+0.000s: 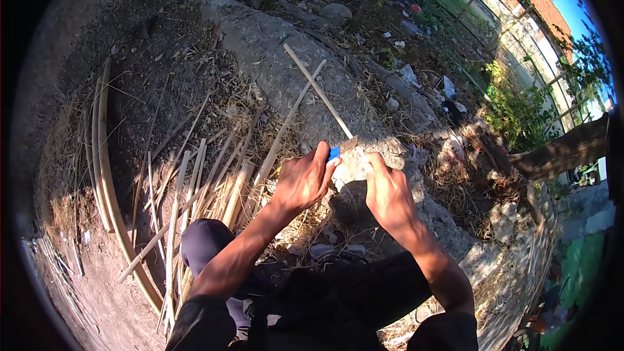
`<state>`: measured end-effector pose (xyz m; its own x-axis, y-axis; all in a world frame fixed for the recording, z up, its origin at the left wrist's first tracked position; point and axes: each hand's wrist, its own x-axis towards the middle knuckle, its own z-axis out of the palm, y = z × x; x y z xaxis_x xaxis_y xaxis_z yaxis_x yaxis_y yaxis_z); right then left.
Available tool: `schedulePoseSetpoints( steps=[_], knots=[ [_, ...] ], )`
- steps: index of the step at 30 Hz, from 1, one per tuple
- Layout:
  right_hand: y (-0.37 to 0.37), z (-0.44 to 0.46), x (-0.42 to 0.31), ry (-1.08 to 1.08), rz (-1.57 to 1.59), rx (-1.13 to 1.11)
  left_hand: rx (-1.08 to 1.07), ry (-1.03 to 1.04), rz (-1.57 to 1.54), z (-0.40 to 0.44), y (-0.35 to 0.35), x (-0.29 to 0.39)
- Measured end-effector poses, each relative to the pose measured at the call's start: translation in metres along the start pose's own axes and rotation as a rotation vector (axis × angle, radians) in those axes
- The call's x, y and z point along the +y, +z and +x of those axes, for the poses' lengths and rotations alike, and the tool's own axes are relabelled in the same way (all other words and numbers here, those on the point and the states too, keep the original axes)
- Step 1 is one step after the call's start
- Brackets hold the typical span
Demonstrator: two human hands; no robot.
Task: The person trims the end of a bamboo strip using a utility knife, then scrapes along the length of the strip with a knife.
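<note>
Bamboo strip (318,91) pinched between the right hand's (391,196) thumb and fingers.
Left hand's (304,179) fingers close round a blue-handled blade (335,153) beside the strip, which slants away beyond the fingertips over rough rock (260,38).

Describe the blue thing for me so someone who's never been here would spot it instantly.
Find the pale rocky ridge running down the middle, then the left hand in front of it. The blue piece pokes out between thumb and forefinger, its bright color unlike the tan stick just beyond.
</note>
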<state>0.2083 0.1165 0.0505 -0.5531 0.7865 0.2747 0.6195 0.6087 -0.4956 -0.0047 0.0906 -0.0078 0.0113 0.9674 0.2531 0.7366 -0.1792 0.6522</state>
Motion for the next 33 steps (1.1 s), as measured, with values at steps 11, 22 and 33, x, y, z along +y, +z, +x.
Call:
schedulePoseSetpoints(
  steps=[11, 22, 33],
  knots=[
    [-0.023, 0.017, 0.002, 0.253, 0.422, -0.022, -0.329, -0.434, -1.669, 0.004, 0.0, -0.002],
    [-0.011, 0.018, 0.002, 0.224, 0.5, -0.103, -0.243, -0.351, -1.64, -0.008, 0.003, 0.012],
    [-0.012, 0.017, 0.011, 0.189, 0.453, -0.054, -0.233, -0.354, -1.392, -0.003, 0.015, 0.002]
  ],
)
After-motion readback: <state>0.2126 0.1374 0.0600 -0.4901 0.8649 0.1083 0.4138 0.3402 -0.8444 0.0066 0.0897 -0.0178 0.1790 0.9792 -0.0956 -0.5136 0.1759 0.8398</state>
